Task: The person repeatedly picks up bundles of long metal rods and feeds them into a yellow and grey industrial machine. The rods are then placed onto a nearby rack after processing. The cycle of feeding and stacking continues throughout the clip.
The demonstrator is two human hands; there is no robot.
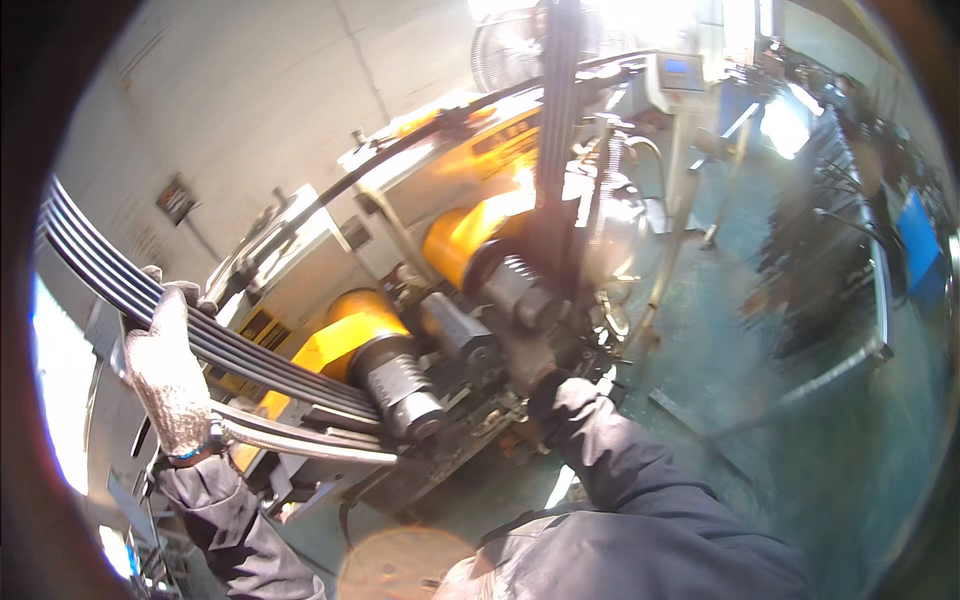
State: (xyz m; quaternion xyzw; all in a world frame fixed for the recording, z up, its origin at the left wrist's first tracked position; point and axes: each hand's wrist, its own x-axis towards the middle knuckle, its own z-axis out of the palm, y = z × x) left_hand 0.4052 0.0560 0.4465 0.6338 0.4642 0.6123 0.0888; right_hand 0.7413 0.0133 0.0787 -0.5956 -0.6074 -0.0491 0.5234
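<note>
While the two hands are held well apart, a bundle of long dark strips [270, 365] is gripped in the left one. The left hand [168, 375], in a pale knitted glove, is closed over the bundle, which is seen curving from the upper left edge down toward the nearer grey cylinder [402, 385] of a machine. Just below, paler strips [310, 440] are seen running roughly alongside. The right hand [530, 362] is blurred beyond its dark cuff, near the farther grey cylinder [518, 290]; whether anything is grasped by it cannot be told. Behind each cylinder a yellow housing is mounted, the nearer [352, 328] and the farther [462, 240] set side by side, with a dark block [458, 330] fixed between the cylinders. A dark upright column [558, 120] is noted past the farther housing, a caged fan [505, 50] behind it. To the right, a box with a small blue screen [676, 78] is carried on a post above green floor [720, 350]; farther right, a rack's pale rail [835, 378] is bordered by dark, blurred stock. At the lower edge, a round brown top [405, 565] is partly covered by clothing.
</note>
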